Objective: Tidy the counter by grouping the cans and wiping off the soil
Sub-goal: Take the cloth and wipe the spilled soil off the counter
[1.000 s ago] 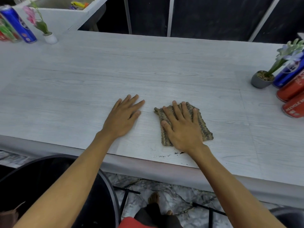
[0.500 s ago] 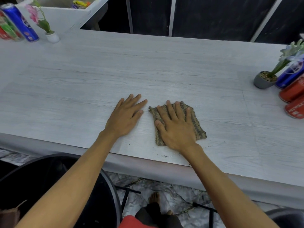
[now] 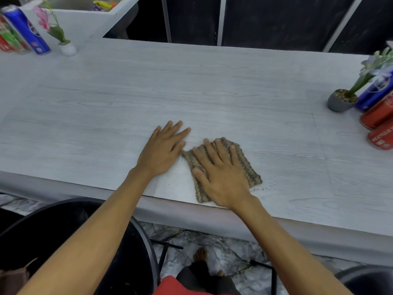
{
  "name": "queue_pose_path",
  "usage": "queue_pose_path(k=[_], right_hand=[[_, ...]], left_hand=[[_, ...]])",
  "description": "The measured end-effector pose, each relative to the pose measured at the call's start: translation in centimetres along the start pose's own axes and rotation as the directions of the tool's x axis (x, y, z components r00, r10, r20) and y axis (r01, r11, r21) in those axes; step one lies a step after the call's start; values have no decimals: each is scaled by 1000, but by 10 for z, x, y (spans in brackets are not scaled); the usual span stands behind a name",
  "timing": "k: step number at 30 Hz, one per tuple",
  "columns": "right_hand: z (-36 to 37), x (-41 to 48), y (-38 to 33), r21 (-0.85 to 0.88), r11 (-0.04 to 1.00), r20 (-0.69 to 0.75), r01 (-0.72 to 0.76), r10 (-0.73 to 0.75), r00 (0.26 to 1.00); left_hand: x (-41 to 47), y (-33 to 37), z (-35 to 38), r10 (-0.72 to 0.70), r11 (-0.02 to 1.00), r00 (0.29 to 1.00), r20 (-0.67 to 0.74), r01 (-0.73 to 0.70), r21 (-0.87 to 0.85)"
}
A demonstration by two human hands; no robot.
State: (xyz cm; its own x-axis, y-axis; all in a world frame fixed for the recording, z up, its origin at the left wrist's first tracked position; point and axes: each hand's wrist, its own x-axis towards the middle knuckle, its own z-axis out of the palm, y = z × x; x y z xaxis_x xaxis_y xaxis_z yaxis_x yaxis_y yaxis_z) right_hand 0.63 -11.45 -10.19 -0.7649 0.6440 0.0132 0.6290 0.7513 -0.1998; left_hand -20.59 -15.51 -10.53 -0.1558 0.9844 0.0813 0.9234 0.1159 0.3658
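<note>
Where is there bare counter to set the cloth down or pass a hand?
Bare: the wide middle of the pale wood-grain counter, between the white flower pot and the grey pot, beyond the left hand and right hand. Crowded: the blue can by the far-left corner; the red cans at the right edge. Soil specks lie beside the brown knitted cloth.

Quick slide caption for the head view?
Right hand presses a woven cloth near the counter edge beside soil specks; left hand rests flat.

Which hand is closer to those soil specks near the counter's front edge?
Right. The right hand lies flat on the cloth, soil specks just beyond its outer side; the left hand rests on the counter across the cloth from them.
</note>
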Motion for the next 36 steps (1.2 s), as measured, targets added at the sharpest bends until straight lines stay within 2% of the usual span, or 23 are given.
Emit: queue_pose_path(k=[3, 7, 9, 12, 16, 21, 24, 25, 27, 29, 32, 36], right_hand=[[-4, -7, 23, 38, 999, -29, -23, 25, 999], [-13, 12, 66, 60, 962, -44, -267, 270, 962], [-14, 32, 69, 54, 944, -14, -327, 328, 945], [-12, 56, 48, 41, 959, -1, -281, 282, 960], [-5, 45, 35, 52, 994, -9, -95, 96, 995], [-15, 37, 52, 77, 987, -44, -139, 143, 989], [-14, 23, 45, 177, 983, -77, -49, 63, 995], [-15, 19, 47, 259, 965, -95, -45, 72, 993], [-22, 21, 59, 448, 888, -136, -104, 183, 974], [-29, 34, 70, 525, 832, -134, -180, 290, 948], [-30, 65, 68, 471, 855, -63, -217, 278, 958], [-16, 95, 31, 142, 981, 6, -136, 137, 991]], left_hand=[[0, 1, -1, 0, 1000, 1000, 5, 0, 1], [0, 2, 0, -10, 1000, 1000, 1, 10, -17], [1, 2, 0, -9, 1000, 1000, -1, 9, -16], [2, 1, 0, -5, 1000, 1000, 3, 5, -11], [1, -3, 2, 10, 1000, 1000, -7, -10, -23], [2, -3, 2, 17, 999, 1000, -14, -18, -34], [2, -4, 3, 19, 999, 1000, -17, -19, -39], [2, -4, 3, 17, 998, 1000, -22, -19, -55], [4, -5, 1, 0, 991, 1000, -28, -4, -131], [5, -5, -1, -34, 970, 999, -36, 24, -241], [5, -7, -6, -59, 966, 996, -62, 41, -255], [1, -16, -11, -91, 989, 996, -25, 87, -122]])
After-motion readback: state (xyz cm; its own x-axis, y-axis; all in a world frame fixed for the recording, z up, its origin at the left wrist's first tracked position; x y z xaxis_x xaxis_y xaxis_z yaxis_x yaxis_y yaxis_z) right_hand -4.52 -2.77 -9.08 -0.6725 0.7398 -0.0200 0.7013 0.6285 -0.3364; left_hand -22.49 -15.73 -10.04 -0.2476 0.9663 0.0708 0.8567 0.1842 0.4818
